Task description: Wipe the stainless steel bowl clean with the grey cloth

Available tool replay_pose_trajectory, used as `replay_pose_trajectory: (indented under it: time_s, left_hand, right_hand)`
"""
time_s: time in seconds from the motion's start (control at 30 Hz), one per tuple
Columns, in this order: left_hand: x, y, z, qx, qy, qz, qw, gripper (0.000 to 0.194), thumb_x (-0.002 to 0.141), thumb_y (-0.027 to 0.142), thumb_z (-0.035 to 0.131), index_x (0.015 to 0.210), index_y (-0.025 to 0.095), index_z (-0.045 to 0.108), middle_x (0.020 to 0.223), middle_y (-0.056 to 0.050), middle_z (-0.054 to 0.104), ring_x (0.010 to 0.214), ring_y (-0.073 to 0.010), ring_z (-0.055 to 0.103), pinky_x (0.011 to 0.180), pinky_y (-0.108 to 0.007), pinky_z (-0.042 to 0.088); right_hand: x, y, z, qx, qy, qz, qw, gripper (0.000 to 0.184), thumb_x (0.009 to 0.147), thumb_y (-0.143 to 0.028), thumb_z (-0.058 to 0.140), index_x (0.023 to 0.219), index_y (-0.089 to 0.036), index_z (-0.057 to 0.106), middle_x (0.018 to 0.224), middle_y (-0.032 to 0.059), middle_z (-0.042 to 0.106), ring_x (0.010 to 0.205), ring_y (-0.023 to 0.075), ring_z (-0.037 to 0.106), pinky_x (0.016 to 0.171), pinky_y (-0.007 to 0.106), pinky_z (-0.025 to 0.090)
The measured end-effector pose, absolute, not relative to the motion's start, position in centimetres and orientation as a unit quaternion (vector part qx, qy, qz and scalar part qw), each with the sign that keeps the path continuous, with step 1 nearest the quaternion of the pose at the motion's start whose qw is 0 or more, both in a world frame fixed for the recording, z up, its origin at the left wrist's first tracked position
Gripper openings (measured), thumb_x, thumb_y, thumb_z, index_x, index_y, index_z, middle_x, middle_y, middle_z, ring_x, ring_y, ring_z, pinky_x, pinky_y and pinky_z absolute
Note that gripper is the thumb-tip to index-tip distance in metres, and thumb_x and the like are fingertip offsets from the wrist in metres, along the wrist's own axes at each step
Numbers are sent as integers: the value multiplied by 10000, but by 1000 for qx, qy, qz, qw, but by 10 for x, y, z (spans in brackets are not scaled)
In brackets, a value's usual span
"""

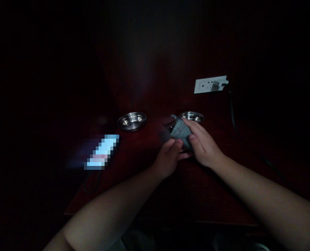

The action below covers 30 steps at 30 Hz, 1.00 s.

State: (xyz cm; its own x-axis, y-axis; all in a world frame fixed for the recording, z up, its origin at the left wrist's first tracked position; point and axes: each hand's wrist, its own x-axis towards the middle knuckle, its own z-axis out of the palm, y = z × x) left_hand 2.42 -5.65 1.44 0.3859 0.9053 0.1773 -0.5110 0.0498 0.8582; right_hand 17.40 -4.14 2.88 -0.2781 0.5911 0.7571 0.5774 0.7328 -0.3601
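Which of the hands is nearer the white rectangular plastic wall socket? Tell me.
Right. The right hand is below the socket; the left hand is farther, lower and to its left.

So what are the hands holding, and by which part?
A gray cloth against something dark. The right hand grips the cloth's right side, the left hand its lower edge.

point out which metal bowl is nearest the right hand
The metal bowl on the right: the right hand overlaps its near rim in view. The left one looks nested in a stack, nearer the lit screen.
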Motion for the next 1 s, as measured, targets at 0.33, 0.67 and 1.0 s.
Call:
replay_pose_trajectory:
  time_s: [0.33,0.67,1.0]
  left_hand:
    - [28,-59,24,365,263,549,704,113,847,240,576,846,145,516,886,-62,662,814,-191,652,790,-457,558]
    - [22,-56,25,311,232,543,745,167,839,219,579,984,150,535,991,-85,669,863,-204,664,800,-422,548]
    - [17,-56,24,359,225,544,724,311,846,379,641,1032,141,567,997,-92,665,825,-199,662,776,-408,545]
  right_hand:
    - [173,-44,39,-406,-781,4,474,447,862,-354,591,1281,-212,529,1284,128,620,1157,314,604,983,515,492]
    - [176,-34,31,-365,-799,1,477,461,864,-356,618,1295,-200,571,1307,128,624,1223,293,574,1044,524,457]
    - [190,-26,31,-325,-830,35,453,633,815,-410,684,1398,-254,495,1373,119,574,1256,317,551,1045,541,451]
